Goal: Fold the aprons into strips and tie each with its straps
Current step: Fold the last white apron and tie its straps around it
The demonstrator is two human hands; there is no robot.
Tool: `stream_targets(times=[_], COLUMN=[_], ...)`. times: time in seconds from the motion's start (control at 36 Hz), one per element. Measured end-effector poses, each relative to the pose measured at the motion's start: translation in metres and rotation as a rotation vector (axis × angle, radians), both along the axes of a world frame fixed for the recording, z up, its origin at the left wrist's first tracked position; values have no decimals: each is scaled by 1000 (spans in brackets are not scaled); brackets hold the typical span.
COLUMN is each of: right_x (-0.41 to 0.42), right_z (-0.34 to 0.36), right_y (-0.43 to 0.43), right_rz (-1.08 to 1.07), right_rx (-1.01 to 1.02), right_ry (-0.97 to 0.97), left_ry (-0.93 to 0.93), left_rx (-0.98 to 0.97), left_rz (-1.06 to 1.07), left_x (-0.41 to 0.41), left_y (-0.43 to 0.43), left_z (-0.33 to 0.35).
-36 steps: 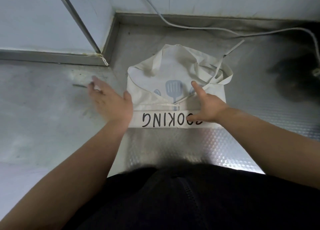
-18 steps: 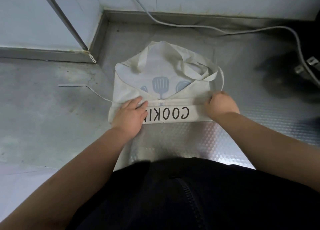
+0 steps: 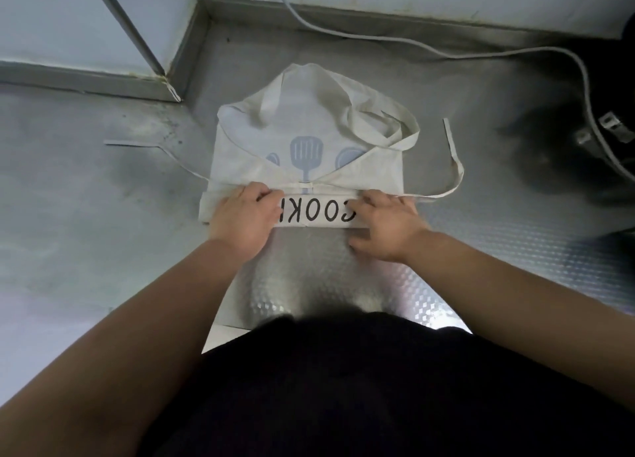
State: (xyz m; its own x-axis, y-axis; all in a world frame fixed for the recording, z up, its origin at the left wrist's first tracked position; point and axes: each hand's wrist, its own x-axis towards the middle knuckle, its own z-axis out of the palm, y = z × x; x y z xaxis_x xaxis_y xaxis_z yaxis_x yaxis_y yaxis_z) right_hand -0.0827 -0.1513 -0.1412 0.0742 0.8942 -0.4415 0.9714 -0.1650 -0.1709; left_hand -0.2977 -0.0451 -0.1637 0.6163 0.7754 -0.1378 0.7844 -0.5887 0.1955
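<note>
A cream apron (image 3: pixel 319 130) with a blue utensil print lies on the steel counter (image 3: pixel 103 233). Its near edge is folded into a narrow band (image 3: pixel 316 210) printed with black letters. My left hand (image 3: pixel 244 212) grips the left part of that band, fingers curled over its far edge. My right hand (image 3: pixel 388 222) grips the right part, with the thumb at the near edge. One thin strap (image 3: pixel 144 144) trails out to the left. The other strap (image 3: pixel 455 167) loops out to the right. The neck loop (image 3: pixel 271 95) lies on the upper part.
A white cable (image 3: pixel 412 44) runs along the back wall and curves down at the right. A dark object with metal clips (image 3: pixel 604 126) sits at the far right. A raised ledge corner (image 3: pixel 171 88) stands at the back left. My dark clothing fills the bottom.
Both hands came down onto the folded band and slid inward along it. The right strap, earlier bunched on the apron, now lies spread out to the right.
</note>
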Motion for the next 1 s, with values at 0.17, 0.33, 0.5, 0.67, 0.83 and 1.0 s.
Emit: stream_targets(times=[0.17, 0.33, 0.5, 0.67, 0.83, 1.0], right_x=[-6, -14, -5, 2, 3, 2], right_z=[2, 10, 13, 11, 5, -6], right_y=[11, 17, 11, 11, 20, 21], right_rz=[-64, -248, -413, -705, -938, -1017], right_rx=[49, 44, 98, 168, 76, 73], right_ry=[-63, 23, 136, 234, 296, 220], left_ry=[58, -154, -300, -430, -343, -119], left_rx=[-174, -280, -516, -525, -445, -273], left_rz=[-123, -37, 191, 443, 494, 476], left_x=[-38, -57, -55, -60, -48, -44], left_y=[18, 54, 77, 97, 95, 99], left_z=[7, 18, 17, 8, 4, -2])
